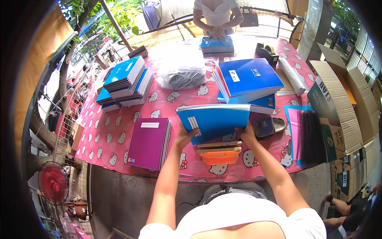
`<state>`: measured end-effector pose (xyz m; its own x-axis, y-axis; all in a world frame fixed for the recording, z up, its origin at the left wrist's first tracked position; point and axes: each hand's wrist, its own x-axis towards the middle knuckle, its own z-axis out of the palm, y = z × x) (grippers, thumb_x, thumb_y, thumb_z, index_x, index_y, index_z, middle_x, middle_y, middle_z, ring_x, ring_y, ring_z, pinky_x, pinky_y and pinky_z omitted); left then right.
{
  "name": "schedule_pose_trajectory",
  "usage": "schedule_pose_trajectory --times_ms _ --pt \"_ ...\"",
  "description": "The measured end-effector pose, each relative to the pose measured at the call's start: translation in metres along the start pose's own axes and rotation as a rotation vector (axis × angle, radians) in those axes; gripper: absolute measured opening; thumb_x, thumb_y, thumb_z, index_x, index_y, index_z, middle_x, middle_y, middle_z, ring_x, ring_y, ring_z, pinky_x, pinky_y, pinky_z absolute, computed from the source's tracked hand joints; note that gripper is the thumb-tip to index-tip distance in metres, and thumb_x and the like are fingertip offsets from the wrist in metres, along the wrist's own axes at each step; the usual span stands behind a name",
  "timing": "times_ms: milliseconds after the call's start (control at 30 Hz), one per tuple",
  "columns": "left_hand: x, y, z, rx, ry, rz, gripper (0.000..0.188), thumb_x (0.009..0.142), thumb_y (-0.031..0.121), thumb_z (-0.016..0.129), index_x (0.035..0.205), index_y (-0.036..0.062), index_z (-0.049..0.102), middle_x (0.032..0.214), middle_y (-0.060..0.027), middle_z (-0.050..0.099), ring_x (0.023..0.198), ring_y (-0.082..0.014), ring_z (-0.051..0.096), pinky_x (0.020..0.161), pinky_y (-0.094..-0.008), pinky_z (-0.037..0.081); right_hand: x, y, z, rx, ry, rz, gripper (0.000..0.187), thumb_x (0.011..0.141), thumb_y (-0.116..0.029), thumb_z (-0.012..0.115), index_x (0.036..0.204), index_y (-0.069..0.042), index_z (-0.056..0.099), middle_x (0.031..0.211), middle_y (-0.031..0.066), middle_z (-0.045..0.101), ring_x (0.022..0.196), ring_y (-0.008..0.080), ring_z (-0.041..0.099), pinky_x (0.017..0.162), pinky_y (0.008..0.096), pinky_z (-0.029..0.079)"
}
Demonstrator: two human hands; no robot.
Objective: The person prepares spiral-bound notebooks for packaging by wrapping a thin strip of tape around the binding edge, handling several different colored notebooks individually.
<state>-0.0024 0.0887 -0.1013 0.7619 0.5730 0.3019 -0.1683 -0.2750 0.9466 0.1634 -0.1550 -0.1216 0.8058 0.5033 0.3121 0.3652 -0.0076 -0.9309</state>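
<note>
Above the near middle of the table I hold a blue spiral notebook (pixel 217 121), tilted, its light spiral edge at the far side; whether it is one or a thin stack I cannot tell. My left hand (pixel 186 135) closes on its left end, and my right hand (pixel 247 133) grips the right end. Just below it lies an orange and brown block-like thing (pixel 219 155). Purple notebooks (pixel 147 139) are piled to the left of my left hand. Beyond the held notebook rises a stack of large blue notebooks (pixel 250 77) with a reddish one among them.
Blue notebooks (pixel 125 73) are stacked at the left, near a clear plastic bag (pixel 183 77). A person (pixel 217 20) stands across the table behind another blue stack (pixel 217 46). Right are a tape dispenser (pixel 267 51), black coils (pixel 305 133) and open cardboard boxes (pixel 338 107).
</note>
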Motion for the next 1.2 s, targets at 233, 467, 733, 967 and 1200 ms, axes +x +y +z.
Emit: schedule_pose_trajectory --times_ms 233,467,733,967,1200 --pt "-0.008 0.011 0.012 0.182 0.058 -0.036 0.048 0.079 0.004 0.075 0.118 0.0021 0.046 0.101 -0.0132 0.067 0.089 -0.0182 0.066 0.076 -0.0322 0.054 -0.007 0.039 -0.012 0.052 0.009 0.007 0.046 0.076 0.012 0.066 0.114 -0.004 0.047 0.098 0.0071 0.063 0.097 0.0165 0.060 0.075 0.0318 0.051" --pt "-0.025 -0.023 0.005 0.045 0.110 -0.130 0.055 0.082 -0.001 0.069 0.126 0.0049 0.037 0.111 -0.0098 0.060 0.094 -0.0188 0.062 0.078 -0.0307 0.054 -0.013 0.021 0.009 0.115 -0.038 0.149 0.052 0.075 0.012 0.066 0.119 -0.004 0.043 0.099 0.0082 0.061 0.093 0.0177 0.059 0.077 0.0317 0.051" --pt "-0.035 -0.046 0.011 -0.160 0.047 -0.226 0.052 0.080 0.000 0.074 0.123 0.0038 0.045 0.109 -0.0072 0.063 0.098 -0.0161 0.060 0.083 -0.0313 0.051 -0.019 0.051 -0.006 -0.064 -0.075 0.020 0.057 0.074 0.008 0.068 0.124 -0.003 0.043 0.100 0.0094 0.062 0.092 0.0186 0.060 0.077 0.0341 0.051" --pt "-0.024 -0.037 0.011 -0.164 -0.005 -0.199 0.042 0.080 -0.005 0.071 0.117 0.0037 0.052 0.108 -0.0045 0.064 0.096 -0.0126 0.060 0.082 -0.0287 0.051 -0.015 0.054 -0.013 -0.151 -0.082 -0.040 0.041 0.078 0.006 0.063 0.116 -0.003 0.051 0.098 0.0105 0.062 0.089 0.0202 0.060 0.077 0.0353 0.049" --pt "-0.018 -0.033 0.009 0.044 0.094 -0.001 0.040 0.080 -0.006 0.071 0.115 0.0008 0.053 0.097 -0.0056 0.068 0.090 -0.0128 0.063 0.077 -0.0275 0.053 -0.010 0.031 -0.025 -0.284 -0.179 -0.027 0.040 0.077 0.006 0.065 0.114 -0.002 0.052 0.094 0.0164 0.066 0.086 0.0317 0.066 0.072 0.0377 0.051"
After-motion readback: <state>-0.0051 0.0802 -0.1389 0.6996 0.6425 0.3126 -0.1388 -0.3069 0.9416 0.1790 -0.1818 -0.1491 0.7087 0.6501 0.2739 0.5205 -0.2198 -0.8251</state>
